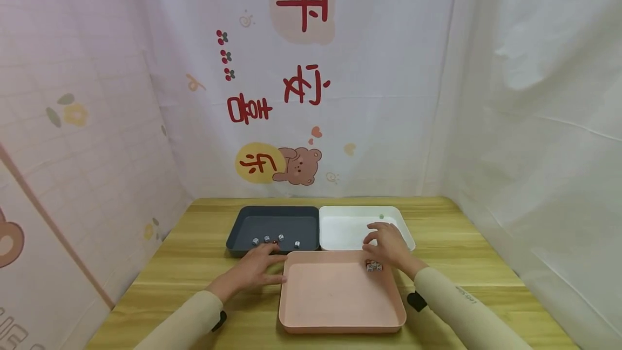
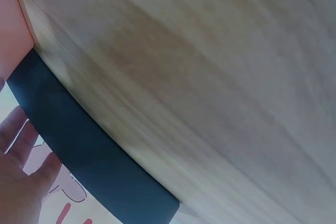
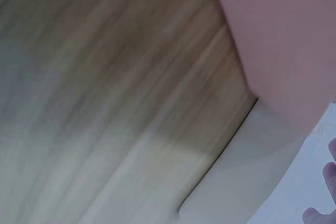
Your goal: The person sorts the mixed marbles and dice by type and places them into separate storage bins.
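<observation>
My left hand (image 1: 254,268) is at the front edge of the dark grey tray (image 1: 233,231), fingertips over its rim beside a small red die (image 1: 275,242). Several white dice, including one white die (image 1: 297,244), lie in that tray. In the left wrist view the fingers (image 2: 46,170) look spread, holding nothing visible. My right hand (image 1: 389,244) hovers where the white tray (image 1: 335,231) meets the pink tray (image 1: 330,296), its fingers loosely bent with nothing visible in them. Below it, a cluster of dice (image 1: 374,266) sits in the pink tray's far right corner.
A small greenish die (image 1: 381,216) lies at the back of the white tray. The dark and white trays stand side by side behind the pink one on a wooden table (image 1: 452,242). Printed white cloth (image 1: 379,96) hangs behind and on both sides.
</observation>
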Available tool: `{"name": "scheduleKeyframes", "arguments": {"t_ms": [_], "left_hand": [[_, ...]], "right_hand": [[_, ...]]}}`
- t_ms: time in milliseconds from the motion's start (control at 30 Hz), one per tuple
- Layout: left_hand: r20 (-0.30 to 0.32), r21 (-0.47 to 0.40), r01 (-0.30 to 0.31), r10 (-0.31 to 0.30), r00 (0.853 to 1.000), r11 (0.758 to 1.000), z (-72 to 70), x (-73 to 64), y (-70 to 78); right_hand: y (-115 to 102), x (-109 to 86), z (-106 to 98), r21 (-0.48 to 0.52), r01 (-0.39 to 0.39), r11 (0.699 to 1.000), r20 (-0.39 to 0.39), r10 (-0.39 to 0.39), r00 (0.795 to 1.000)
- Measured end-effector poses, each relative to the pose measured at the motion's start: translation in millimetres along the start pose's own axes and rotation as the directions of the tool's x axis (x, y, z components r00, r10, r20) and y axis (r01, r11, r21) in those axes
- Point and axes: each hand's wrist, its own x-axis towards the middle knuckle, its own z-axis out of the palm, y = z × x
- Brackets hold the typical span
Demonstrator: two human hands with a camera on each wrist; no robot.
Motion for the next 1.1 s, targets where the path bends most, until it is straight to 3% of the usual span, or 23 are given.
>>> {"name": "scheduleKeyframes", "arguments": {"t_ms": [700,1100], "left_hand": [[0.007,-0.002,0.007,-0.007,1.000,1.000,-0.3,0.7,1.7],[-0.004,0.017,0.003,-0.003,1.000,1.000,1.2,0.9,-0.9]], "right_hand": [[23.8,9.3,-3.0,-0.081,-0.055,0.995,-0.025,0.053,0.998],[41.8,-6.9,-7.2,-0.056,-0.015,0.998,-0.057,0.012,0.998]]}}
